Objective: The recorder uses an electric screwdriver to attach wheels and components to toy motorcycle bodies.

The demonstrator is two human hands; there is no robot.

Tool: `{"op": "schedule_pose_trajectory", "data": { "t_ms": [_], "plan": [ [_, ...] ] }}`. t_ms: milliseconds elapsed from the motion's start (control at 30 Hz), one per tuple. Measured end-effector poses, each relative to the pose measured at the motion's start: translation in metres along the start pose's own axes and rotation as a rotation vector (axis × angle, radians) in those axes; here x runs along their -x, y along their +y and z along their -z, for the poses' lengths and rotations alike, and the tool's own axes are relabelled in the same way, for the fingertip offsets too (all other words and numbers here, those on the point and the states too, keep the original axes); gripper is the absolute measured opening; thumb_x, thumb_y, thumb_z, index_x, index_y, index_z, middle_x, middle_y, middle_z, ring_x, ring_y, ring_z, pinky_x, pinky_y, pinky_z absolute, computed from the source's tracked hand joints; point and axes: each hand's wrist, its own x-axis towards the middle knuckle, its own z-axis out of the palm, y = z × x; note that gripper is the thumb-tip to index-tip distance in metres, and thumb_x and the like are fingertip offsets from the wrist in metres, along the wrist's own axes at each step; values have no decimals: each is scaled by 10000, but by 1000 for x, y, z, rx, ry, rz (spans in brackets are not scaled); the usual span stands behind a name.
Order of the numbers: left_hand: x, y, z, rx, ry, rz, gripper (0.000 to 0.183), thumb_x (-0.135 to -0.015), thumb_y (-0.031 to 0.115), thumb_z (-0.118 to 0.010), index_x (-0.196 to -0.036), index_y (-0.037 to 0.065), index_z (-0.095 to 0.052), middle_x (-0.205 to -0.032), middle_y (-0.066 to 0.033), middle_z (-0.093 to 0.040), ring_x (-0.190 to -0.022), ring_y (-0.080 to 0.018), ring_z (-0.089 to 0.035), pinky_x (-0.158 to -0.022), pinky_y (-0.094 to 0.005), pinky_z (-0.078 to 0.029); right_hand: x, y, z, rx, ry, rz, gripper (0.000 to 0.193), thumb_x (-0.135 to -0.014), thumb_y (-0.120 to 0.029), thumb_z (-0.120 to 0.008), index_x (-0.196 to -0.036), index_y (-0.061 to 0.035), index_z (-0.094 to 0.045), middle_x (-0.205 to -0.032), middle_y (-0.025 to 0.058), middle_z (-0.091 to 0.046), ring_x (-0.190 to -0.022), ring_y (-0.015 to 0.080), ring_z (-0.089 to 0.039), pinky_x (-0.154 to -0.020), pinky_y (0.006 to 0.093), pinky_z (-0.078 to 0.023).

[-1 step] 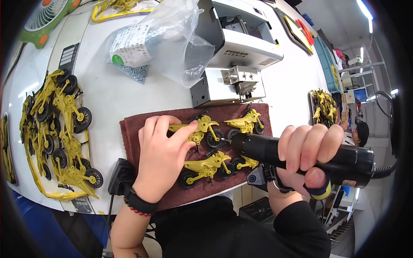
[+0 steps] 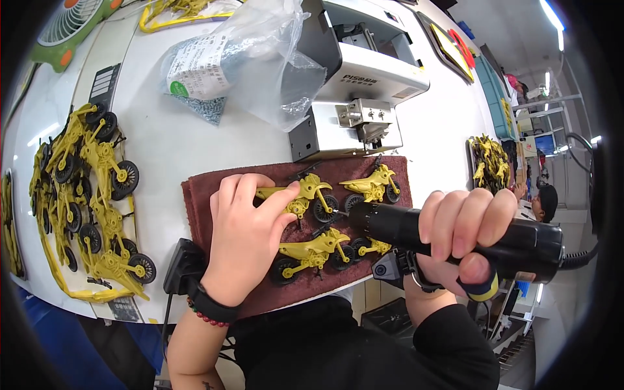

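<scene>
My left hand (image 2: 244,227) grips a yellow toy motorcycle (image 2: 313,188) lying on its side on a brown cloth (image 2: 203,201), thumb and fingertips pressed to its body. My right hand (image 2: 465,227) is wrapped round a black electric screwdriver (image 2: 393,223), held nearly level. Its bit points left and reaches the front wheel (image 2: 324,208) of the held motorcycle; whether it sits on a screw is too small to tell. Around it on the cloth lie a second motorcycle (image 2: 370,187) at the upper right, a third (image 2: 312,250) nearer me, and another (image 2: 372,246) partly hidden under the screwdriver.
A yellow-rimmed tray (image 2: 62,286) heaped with toy motorcycles (image 2: 101,169) stands at left. Behind the cloth are a metal-fronted machine (image 2: 354,127) and a clear plastic bag (image 2: 273,84) of small screws. A green fan (image 2: 68,29) is far left. More motorcycles (image 2: 489,162) lie at right; a co-worker sits beyond.
</scene>
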Motion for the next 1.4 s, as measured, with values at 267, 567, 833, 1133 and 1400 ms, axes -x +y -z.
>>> {"op": "schedule_pose_trajectory", "data": {
  "t_ms": [267,567,833,1133,1400],
  "plan": [
    [1,0,1,-11,-1,12,340,-706,137,-709,-1042,140,-664,-941,-30,-529,-935,-225,-463,-798,-358,-349,6,17,-6,-12,13,-86,287,-700,-18,-739,-837,-109,-504,-673,17,-552,-564,152,-536,-580,320,-441],
    [4,1,-3,-56,-6,-6,371,-705,119,-706,-1070,156,-651,-953,-47,-512,-941,-239,-458,-797,-366,-356,1,19,-1,8,-171,-19,224,-669,56,-732,-794,-33,-569,-678,63,-588,-570,185,-575,-521,334,-447],
    [3,12,-1,-140,-1,-48,431,-699,69,-690,-1117,143,-611,-1009,-83,-516,-1002,-270,-465,-841,-391,-351,-64,-38,30,73,19,240,226,-673,-59,-597,-876,-73,-498,-701,26,-485,-561,132,-455,-638,287,-356],
    [18,64,-28,-67,-108,-20,898,-689,469,-697,-1342,-36,-344,-1376,-307,-267,-1306,-457,-234,-1056,-525,-222,-56,2,21,-54,-57,68,258,-737,-73,-651,-928,-86,-477,-689,44,-505,-559,151,-500,-615,330,-432],
    [21,55,-55,-95,-50,1,745,-697,337,-624,-1303,-31,-396,-1393,-330,-261,-1329,-430,-237,-1101,-466,-167,-21,14,-43,-114,-163,-80,310,-714,-54,-708,-878,-111,-451,-708,13,-515,-562,157,-521,-581,317,-424]
  ]
}}
